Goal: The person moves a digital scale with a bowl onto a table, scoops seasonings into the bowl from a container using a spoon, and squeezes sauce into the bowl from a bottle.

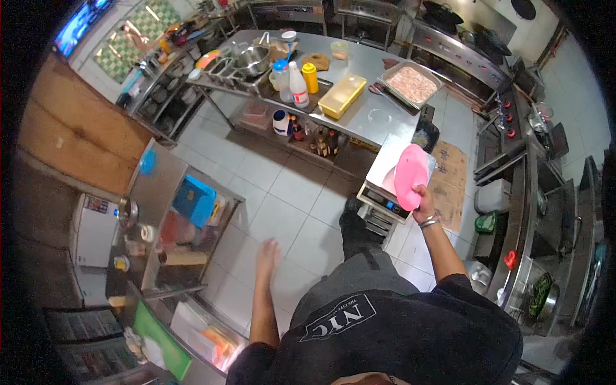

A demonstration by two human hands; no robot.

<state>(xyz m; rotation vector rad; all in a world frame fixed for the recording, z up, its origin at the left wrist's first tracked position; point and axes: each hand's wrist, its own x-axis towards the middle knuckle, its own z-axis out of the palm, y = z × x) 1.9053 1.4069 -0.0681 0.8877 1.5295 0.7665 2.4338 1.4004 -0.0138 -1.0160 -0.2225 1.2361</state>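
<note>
My right hand (422,204), with metal bangles at the wrist, grips the near edge of a pink plastic plate (412,174). The plate is tilted up over a digital scale (385,200) with a lit display. Something paler pink shows behind the plate, partly hidden, on the scale's pan. My left hand (267,255) hangs over the tiled floor, slightly blurred, with its fingers stretched out and nothing visible in it.
Beyond the scale stands a steel table (378,119) with a metal tray (410,85) of pale pink meat, a yellow lidded container (342,95), scissors (384,95) and squeeze bottles (309,78). Stoves line the right. At left, a counter holds a blue basket (194,200) and green board (154,340).
</note>
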